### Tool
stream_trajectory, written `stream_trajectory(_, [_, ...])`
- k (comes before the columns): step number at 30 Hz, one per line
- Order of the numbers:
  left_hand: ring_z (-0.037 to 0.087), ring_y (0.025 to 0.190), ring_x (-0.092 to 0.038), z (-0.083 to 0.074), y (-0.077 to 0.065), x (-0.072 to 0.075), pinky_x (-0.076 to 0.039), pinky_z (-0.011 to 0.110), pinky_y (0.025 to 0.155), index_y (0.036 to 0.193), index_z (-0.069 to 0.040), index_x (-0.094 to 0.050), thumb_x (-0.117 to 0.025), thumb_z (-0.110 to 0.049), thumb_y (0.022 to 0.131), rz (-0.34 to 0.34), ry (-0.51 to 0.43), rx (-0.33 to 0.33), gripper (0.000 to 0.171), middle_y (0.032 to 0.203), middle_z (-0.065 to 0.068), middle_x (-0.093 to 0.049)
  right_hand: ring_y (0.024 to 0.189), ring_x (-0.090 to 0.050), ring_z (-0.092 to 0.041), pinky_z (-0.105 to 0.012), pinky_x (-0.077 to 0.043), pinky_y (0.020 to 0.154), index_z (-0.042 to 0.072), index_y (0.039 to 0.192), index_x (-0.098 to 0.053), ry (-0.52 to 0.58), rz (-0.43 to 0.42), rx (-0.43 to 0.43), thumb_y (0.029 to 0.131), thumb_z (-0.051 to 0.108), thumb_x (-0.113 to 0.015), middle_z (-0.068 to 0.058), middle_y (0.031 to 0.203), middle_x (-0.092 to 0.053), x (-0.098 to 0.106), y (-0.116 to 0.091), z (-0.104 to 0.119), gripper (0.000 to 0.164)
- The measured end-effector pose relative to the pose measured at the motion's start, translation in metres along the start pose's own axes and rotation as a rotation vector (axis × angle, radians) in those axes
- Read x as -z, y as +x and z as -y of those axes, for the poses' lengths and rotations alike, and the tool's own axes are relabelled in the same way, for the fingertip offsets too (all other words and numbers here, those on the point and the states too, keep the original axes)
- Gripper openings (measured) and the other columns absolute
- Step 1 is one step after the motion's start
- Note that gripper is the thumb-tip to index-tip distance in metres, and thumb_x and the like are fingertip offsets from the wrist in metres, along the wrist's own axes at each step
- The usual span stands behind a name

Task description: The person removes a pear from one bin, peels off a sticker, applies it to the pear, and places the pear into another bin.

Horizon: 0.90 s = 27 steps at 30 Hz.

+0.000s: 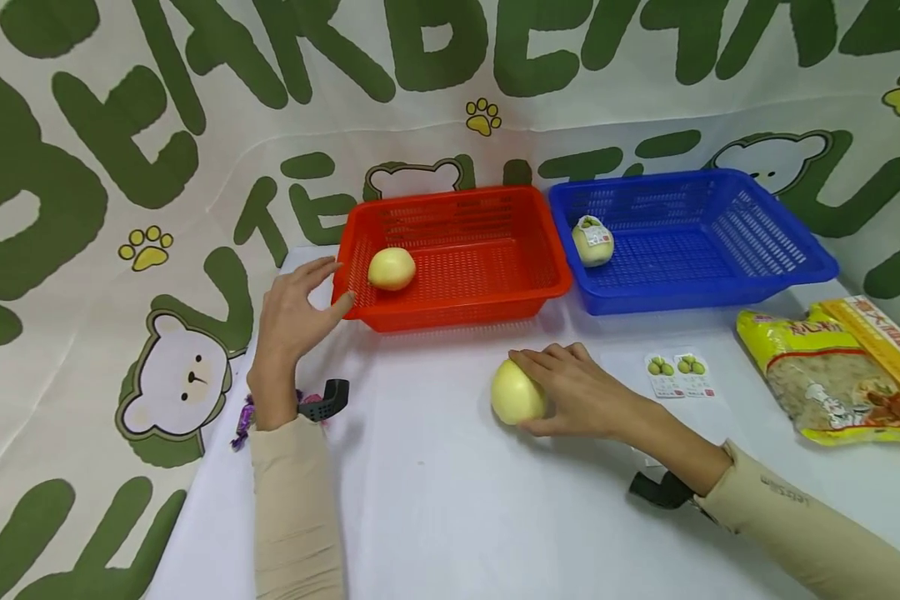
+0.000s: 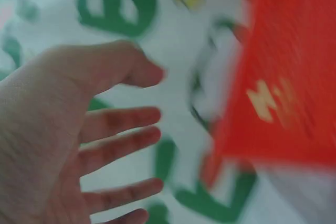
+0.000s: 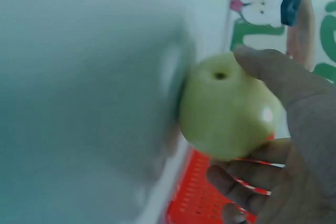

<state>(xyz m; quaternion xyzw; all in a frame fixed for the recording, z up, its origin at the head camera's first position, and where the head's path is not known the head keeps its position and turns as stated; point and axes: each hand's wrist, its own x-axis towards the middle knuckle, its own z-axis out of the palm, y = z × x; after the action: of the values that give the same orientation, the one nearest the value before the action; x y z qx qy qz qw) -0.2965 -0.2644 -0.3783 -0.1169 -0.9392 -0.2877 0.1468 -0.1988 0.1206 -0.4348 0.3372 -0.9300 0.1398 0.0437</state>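
Note:
My right hand (image 1: 570,392) grips a round, pale yellow pear (image 1: 516,393) close over the white table, in front of the red basket. In the right wrist view the thumb (image 3: 262,66) lies along the top of the pear (image 3: 228,111), near its dimple, with the other fingers around its far side. My left hand (image 1: 288,312) is beside the left end of the red basket (image 1: 457,318), fingers spread and holding nothing; the left wrist view shows a gap between the fingertips and the basket. Another pear (image 1: 392,269) lies inside that basket, at its left.
A blue basket (image 1: 708,293) stands right of the red one, holding a pear with a label (image 1: 593,242). Stickers (image 1: 678,375) on backing paper lie at the right, beside a yellow food packet (image 1: 832,375). Purple-wrapped candy (image 1: 244,421) lies near my left wrist. A printed cloth hangs behind.

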Motion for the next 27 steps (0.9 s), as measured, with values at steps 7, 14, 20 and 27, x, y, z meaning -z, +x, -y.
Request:
stream_trajectory(7, [0.025, 0.117, -0.056, -0.126, -0.022, -0.031, -0.04, 0.044, 0.101, 0.119, -0.008, -0.072, -0.067, -0.018, 0.092, -0.155, -0.198, -0.444, 0.029, 0.123, 0.006, -0.068, 0.123, -0.051, -0.032, -0.049, -0.036, 0.093, 0.006, 0.138, -0.059, 0.06, -0.05, -0.051, 0.082, 0.045, -0.081, -0.01, 0.135, -0.06, 0.031, -0.035, -0.025, 0.071])
stream_trajectory(14, [0.017, 0.117, -0.058, -0.232, -0.067, -0.149, -0.042, 0.029, 0.104, 0.123, -0.017, -0.071, -0.059, -0.028, 0.098, 0.272, 0.003, -0.751, 0.03, 0.126, -0.002, -0.066, 0.103, -0.059, -0.032, -0.045, -0.036, 0.08, 0.006, 0.106, -0.076, -0.08, -0.163, -0.085, 0.075, 0.018, -0.089, -0.01, 0.106, -0.069, 0.047, -0.09, -0.087, 0.036])
stream_trajectory(20, [0.014, 0.134, -0.046, -0.246, -0.085, -0.221, -0.036, 0.03, 0.11, 0.142, -0.028, -0.057, -0.048, -0.045, 0.104, 0.502, 0.352, -0.753, 0.043, 0.146, -0.007, -0.051, 0.095, -0.061, -0.027, -0.041, -0.034, 0.074, 0.012, 0.095, -0.078, -0.166, -0.121, -0.096, 0.074, 0.02, -0.089, -0.005, 0.099, -0.069, 0.03, -0.114, -0.115, 0.026])
stream_trajectory(27, [0.014, 0.137, -0.041, -0.249, -0.093, -0.243, -0.032, 0.031, 0.111, 0.143, -0.034, -0.056, -0.049, -0.045, 0.104, 0.492, 0.4, -0.771, 0.041, 0.149, -0.011, -0.047, 0.08, -0.061, -0.026, -0.046, -0.038, 0.071, 0.009, 0.078, -0.074, -0.225, -0.33, 0.041, 0.069, 0.005, -0.085, -0.004, 0.081, -0.067, 0.031, -0.116, -0.134, 0.015])
